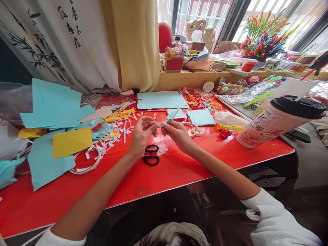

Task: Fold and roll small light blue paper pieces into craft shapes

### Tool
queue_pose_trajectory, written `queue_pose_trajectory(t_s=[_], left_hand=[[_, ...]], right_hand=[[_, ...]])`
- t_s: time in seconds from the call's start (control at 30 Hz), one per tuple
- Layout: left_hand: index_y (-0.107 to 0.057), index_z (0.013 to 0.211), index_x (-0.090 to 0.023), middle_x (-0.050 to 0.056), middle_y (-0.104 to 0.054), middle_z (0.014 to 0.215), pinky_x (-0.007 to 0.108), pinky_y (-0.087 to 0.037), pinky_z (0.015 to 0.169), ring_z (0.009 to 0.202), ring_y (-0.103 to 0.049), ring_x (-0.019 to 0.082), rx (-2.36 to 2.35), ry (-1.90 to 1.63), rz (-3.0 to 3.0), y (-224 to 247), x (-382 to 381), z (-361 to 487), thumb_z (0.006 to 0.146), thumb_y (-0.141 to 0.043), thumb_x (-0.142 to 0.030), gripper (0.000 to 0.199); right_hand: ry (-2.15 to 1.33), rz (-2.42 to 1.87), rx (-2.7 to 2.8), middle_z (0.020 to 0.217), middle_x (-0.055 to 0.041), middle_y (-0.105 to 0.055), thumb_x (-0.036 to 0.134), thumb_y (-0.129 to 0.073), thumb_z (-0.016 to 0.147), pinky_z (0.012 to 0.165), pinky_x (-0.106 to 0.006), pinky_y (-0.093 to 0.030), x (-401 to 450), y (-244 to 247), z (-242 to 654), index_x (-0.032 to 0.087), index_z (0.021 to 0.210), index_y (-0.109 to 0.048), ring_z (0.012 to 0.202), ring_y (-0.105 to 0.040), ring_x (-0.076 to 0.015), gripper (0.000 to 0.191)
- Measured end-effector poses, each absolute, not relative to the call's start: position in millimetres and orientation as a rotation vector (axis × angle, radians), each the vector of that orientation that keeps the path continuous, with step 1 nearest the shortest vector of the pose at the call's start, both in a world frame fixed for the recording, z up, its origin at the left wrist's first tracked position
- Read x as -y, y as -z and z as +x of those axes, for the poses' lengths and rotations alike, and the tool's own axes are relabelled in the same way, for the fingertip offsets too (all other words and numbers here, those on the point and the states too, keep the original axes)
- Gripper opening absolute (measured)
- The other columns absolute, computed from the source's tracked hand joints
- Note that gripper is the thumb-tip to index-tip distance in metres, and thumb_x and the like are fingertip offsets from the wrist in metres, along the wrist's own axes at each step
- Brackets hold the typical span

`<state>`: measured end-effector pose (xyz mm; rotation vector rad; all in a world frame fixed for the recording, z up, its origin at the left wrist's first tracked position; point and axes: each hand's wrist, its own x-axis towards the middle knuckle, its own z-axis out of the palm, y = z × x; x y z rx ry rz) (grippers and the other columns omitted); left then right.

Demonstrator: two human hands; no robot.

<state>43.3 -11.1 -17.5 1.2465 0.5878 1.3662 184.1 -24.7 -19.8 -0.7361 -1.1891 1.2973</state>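
Over the red table (pixel 179 167), a small folded light blue paper piece (pixel 172 115) sticks up from the fingers of my right hand (pixel 179 134), which is closed on it. My left hand (pixel 142 132) is closed in a pinch at the lower end of that paper, its fingertips almost meeting the right ones. A tiny shiny bit shows at the left fingers, too small to name. Below the hands lie scissors (pixel 151 160) with black handles; my left hand hides part of them. Beside them is a whitish patch (pixel 162 149) on the tabletop.
Blue paper sheets (pixel 53 102), a yellow sheet (pixel 72 142) and paper scraps (pixel 109 136) crowd the left. Square blue papers (pixel 201 117), a larger blue sheet (pixel 161 100) and a yellow glue stick (pixel 230 127) lie beyond my right hand. A lidded cup (pixel 271 123) leans at the right.
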Motion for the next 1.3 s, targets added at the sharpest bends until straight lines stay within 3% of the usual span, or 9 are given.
queue_pose_trajectory(t_s=[0.3, 0.5, 0.67, 0.77, 1.3], left_hand=[[-0.057, 0.087, -0.019, -0.001, -0.056, 0.077, 0.020, -0.046, 0.058, 0.065, -0.054, 0.009, -0.725, -1.420, 1.595, 12, 15, 40, 0.076, -0.060, -0.023, 0.012], [-0.060, 0.084, -0.019, 0.001, -0.059, 0.080, 0.023, -0.047, 0.061, 0.061, -0.054, 0.009, -0.773, -1.338, 1.877, 6, 14, 33, 0.078, -0.057, -0.026, 0.010], [-0.059, 0.085, -0.021, 0.000, -0.059, 0.083, 0.024, -0.047, 0.065, 0.066, -0.055, 0.010, -0.807, -1.295, 2.110, 8, 11, 29, 0.079, -0.056, -0.024, 0.008], [-0.059, 0.088, -0.022, 0.000, -0.060, 0.084, 0.024, -0.046, 0.068, 0.073, -0.056, 0.012, -0.816, -1.273, 2.214, 9, 10, 28, 0.080, -0.054, -0.023, 0.009], [-0.058, 0.092, -0.023, 0.001, -0.057, 0.085, 0.022, -0.042, 0.066, 0.069, -0.054, 0.011, -0.794, -1.197, 2.403, 15, 3, 26, 0.084, -0.047, -0.017, 0.015]], right_hand=[[-1.250, -0.759, 1.246, 0.069, -0.0007, -0.057, 0.038, -0.059, 0.077, 0.062, -0.025, -0.040, 24, 22, 185, 0.015, 0.071, -0.056, 0.063, -0.050, -0.0089, 0.024], [-1.218, -0.768, 1.303, 0.070, -0.0007, -0.057, 0.038, -0.056, 0.079, 0.062, -0.024, -0.042, 25, 21, 186, 0.016, 0.071, -0.053, 0.063, -0.052, -0.0085, 0.024], [-1.253, -0.737, 1.307, 0.069, 0.0000, -0.055, 0.038, -0.057, 0.079, 0.057, -0.023, -0.045, 25, 20, 187, 0.017, 0.080, -0.056, 0.064, -0.057, -0.0100, 0.021], [-1.264, -0.718, 1.326, 0.074, -0.0013, -0.057, 0.036, -0.056, 0.079, 0.062, -0.024, -0.047, 26, 19, 188, 0.017, 0.085, -0.059, 0.067, -0.058, -0.0103, 0.020], [-1.139, -0.816, 1.502, 0.076, -0.0010, -0.061, 0.038, -0.053, 0.080, 0.076, -0.031, -0.050, 24, 18, 190, 0.019, 0.092, -0.065, 0.071, -0.059, -0.0120, 0.026]])
